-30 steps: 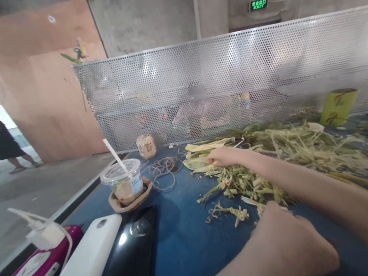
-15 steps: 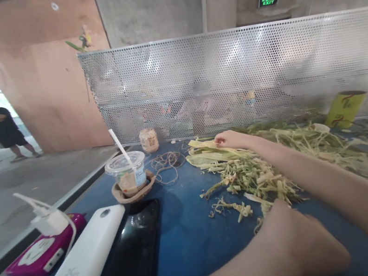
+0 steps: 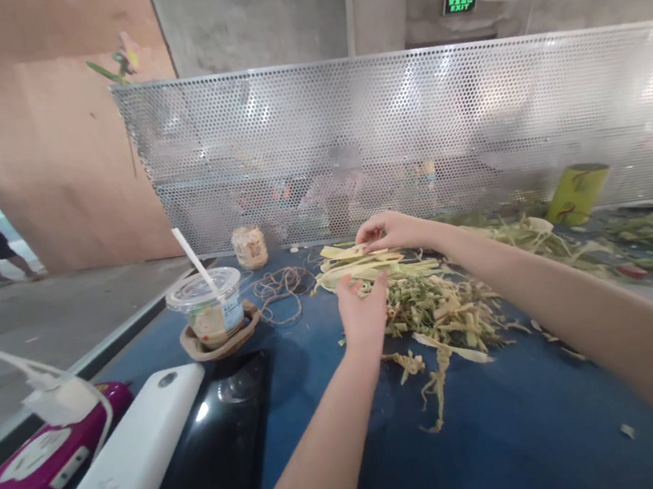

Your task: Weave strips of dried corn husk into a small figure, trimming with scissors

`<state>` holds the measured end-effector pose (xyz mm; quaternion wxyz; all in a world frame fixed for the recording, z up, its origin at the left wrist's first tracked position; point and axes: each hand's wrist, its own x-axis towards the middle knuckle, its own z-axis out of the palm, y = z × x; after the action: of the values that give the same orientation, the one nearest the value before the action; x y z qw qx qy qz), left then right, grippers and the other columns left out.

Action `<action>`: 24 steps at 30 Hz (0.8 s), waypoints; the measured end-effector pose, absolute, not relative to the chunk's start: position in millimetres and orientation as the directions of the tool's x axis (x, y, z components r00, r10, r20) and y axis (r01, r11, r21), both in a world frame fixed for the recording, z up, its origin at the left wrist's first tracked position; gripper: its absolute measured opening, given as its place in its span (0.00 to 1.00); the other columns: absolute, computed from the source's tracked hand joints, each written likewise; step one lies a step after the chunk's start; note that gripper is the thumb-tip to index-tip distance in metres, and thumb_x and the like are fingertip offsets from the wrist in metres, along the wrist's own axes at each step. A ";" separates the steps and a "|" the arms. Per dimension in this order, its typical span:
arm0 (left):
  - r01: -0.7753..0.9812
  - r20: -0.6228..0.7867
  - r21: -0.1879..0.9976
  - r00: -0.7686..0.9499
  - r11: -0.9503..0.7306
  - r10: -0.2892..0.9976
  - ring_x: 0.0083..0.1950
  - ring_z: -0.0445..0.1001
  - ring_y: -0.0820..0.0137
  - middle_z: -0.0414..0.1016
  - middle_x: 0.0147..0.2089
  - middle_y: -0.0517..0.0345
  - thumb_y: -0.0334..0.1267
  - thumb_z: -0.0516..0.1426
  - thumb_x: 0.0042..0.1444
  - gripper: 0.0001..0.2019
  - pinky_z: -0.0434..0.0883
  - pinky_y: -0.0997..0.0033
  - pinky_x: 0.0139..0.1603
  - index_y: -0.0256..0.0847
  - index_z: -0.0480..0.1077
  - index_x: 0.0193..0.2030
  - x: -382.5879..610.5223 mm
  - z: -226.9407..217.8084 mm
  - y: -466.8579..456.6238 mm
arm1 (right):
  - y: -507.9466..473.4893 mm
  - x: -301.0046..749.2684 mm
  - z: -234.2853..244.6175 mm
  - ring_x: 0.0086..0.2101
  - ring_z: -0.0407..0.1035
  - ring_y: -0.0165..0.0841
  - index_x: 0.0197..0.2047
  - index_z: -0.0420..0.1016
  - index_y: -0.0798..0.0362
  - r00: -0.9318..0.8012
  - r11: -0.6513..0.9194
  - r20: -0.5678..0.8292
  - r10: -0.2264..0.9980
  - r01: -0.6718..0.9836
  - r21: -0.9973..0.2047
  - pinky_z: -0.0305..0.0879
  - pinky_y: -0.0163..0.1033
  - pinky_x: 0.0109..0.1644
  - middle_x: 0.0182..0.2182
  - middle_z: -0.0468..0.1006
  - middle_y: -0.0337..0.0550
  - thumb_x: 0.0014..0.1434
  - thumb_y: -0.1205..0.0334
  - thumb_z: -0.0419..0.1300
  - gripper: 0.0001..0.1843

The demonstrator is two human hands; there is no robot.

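Pale yellow-green corn husks (image 3: 332,275) lie in flat strips at the back middle of the blue table (image 3: 312,455). My right hand (image 3: 390,231) is over their far side, fingers bent and closed around the edge of a husk strip. Just in front, my left hand (image 3: 362,309) reaches to the near edge of the strips, its thumb and fingers spread apart with nothing gripped. Beside and partly behind the left hand is a heap of short, shredded green-and-tan husk pieces (image 3: 443,308). A few twisted husk scraps (image 3: 441,384) trail in front of the heap.
Left of the husks are tangled twine (image 3: 281,292), a lidded drink cup (image 3: 212,309) in a cardboard holder, a black phone (image 3: 222,445), a white power bank (image 3: 125,462) and a purple power strip (image 3: 53,449). A perforated metal screen (image 3: 286,151) borders the back. A yellow-green can (image 3: 578,194) stands right.
My left hand has moved from the near right, forward and left to the husk strips, and its fingers have spread. My right hand stays at the strips. The view has shifted slightly right.
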<state>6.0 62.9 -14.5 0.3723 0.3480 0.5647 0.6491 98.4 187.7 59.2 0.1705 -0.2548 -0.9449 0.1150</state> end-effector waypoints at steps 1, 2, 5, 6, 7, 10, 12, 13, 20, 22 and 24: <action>-0.135 -0.012 0.989 -0.482 -0.061 0.876 0.32 0.73 0.71 0.69 0.43 0.46 0.39 0.59 0.48 0.20 0.70 0.70 0.31 0.37 0.58 0.46 4.6 -17.5 67.8 | 183.8 97.2 62.0 0.33 0.67 0.28 0.38 0.74 0.56 -0.823 0.853 0.257 0.506 0.432 -0.293 0.59 0.31 0.36 0.32 0.76 0.41 0.49 0.56 0.58 0.15; -0.150 -0.034 0.988 -0.482 -0.043 0.876 0.31 0.73 0.71 0.70 0.41 0.46 0.38 0.57 0.50 0.18 0.71 0.71 0.29 0.36 0.58 0.45 3.7 -20.6 71.9 | 181.6 96.2 63.8 0.33 0.67 0.28 0.38 0.75 0.56 -0.830 0.858 0.250 0.499 0.431 -0.279 0.59 0.31 0.36 0.32 0.76 0.40 0.50 0.56 0.58 0.15; -0.145 -0.056 0.989 -0.516 -0.023 0.855 0.29 0.73 0.73 0.70 0.36 0.50 0.30 0.53 0.52 0.11 0.71 0.73 0.28 0.35 0.58 0.43 -0.6 -28.3 81.1 | 186.7 95.2 62.6 0.34 0.68 0.29 0.38 0.75 0.56 -0.808 0.844 0.247 0.535 0.493 -0.214 0.59 0.31 0.37 0.32 0.77 0.41 0.53 0.59 0.56 0.12; -0.119 -0.043 0.993 -0.536 -0.025 0.843 0.29 0.73 0.74 0.70 0.35 0.51 0.27 0.52 0.52 0.11 0.71 0.74 0.28 0.35 0.58 0.42 -3.6 -30.3 83.8 | 191.8 95.5 59.8 0.35 0.68 0.30 0.38 0.75 0.57 -0.788 0.827 0.251 0.562 0.531 -0.184 0.59 0.32 0.38 0.33 0.77 0.42 0.53 0.62 0.56 0.11; -0.083 -0.023 0.996 -0.559 -0.028 0.829 0.30 0.73 0.74 0.69 0.36 0.52 0.25 0.52 0.51 0.11 0.71 0.74 0.28 0.36 0.59 0.42 -7.6 -32.0 86.6 | 197.9 95.9 55.7 0.35 0.68 0.31 0.38 0.75 0.58 -0.765 0.805 0.251 0.593 0.573 -0.152 0.59 0.33 0.39 0.33 0.77 0.44 0.54 0.64 0.55 0.10; 0.073 0.051 0.997 -0.616 -0.008 0.786 0.34 0.73 0.72 0.70 0.39 0.51 0.23 0.52 0.47 0.13 0.71 0.73 0.30 0.37 0.61 0.41 -24.2 -36.4 94.6 | 215.6 95.8 38.5 0.40 0.68 0.35 0.38 0.74 0.59 -0.706 0.734 0.233 0.669 0.677 -0.057 0.60 0.37 0.44 0.36 0.76 0.49 0.55 0.68 0.54 0.09; 0.206 0.115 0.978 -0.630 0.022 0.768 0.40 0.72 0.70 0.70 0.41 0.51 0.22 0.52 0.45 0.15 0.71 0.71 0.35 0.37 0.63 0.41 -37.3 -38.3 98.3 | 222.2 93.5 25.8 0.42 0.67 0.35 0.43 0.71 0.58 -0.698 0.713 0.198 0.688 0.701 -0.004 0.61 0.42 0.47 0.41 0.73 0.48 0.57 0.64 0.55 0.11; 0.277 0.146 0.960 -0.623 0.042 0.769 0.41 0.72 0.69 0.70 0.42 0.51 0.21 0.51 0.45 0.15 0.70 0.71 0.37 0.37 0.64 0.41 -43.9 -38.5 99.2 | 223.3 91.5 20.1 0.43 0.66 0.35 0.45 0.69 0.57 -0.704 0.712 0.176 0.688 0.702 0.019 0.62 0.45 0.47 0.44 0.71 0.47 0.58 0.62 0.54 0.13; 0.764 0.286 0.630 -0.397 0.141 0.872 0.49 0.68 0.60 0.72 0.43 0.46 0.18 0.48 0.45 0.18 0.63 0.61 0.49 0.36 0.70 0.40 -78.5 -30.6 89.4 | 209.6 76.1 1.9 0.42 0.66 0.34 0.48 0.65 0.56 -0.733 0.729 -0.021 0.680 0.673 0.125 0.65 0.45 0.44 0.46 0.68 0.46 0.59 0.59 0.53 0.15; 0.856 0.307 0.499 -0.322 0.137 0.895 0.52 0.65 0.56 0.71 0.47 0.43 0.19 0.47 0.48 0.20 0.62 0.57 0.50 0.36 0.69 0.46 -80.6 -30.3 86.7 | 204.4 74.4 1.7 0.42 0.66 0.35 0.49 0.65 0.56 -0.712 0.709 -0.039 0.701 0.690 0.148 0.65 0.45 0.44 0.46 0.68 0.46 0.59 0.59 0.53 0.16; 0.919 0.320 0.377 -0.243 0.112 0.916 0.53 0.63 0.55 0.69 0.50 0.44 0.21 0.48 0.49 0.23 0.62 0.56 0.49 0.39 0.66 0.51 -79.8 -31.5 86.2 | 200.1 74.1 2.7 0.42 0.66 0.35 0.49 0.65 0.57 -0.699 0.695 -0.036 0.714 0.701 0.161 0.65 0.45 0.44 0.46 0.68 0.46 0.59 0.59 0.53 0.16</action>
<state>-79.8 86.2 -31.5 -0.0035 0.6154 0.7456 0.2556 74.1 200.1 2.7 -0.0477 -0.3847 -0.9193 -0.0678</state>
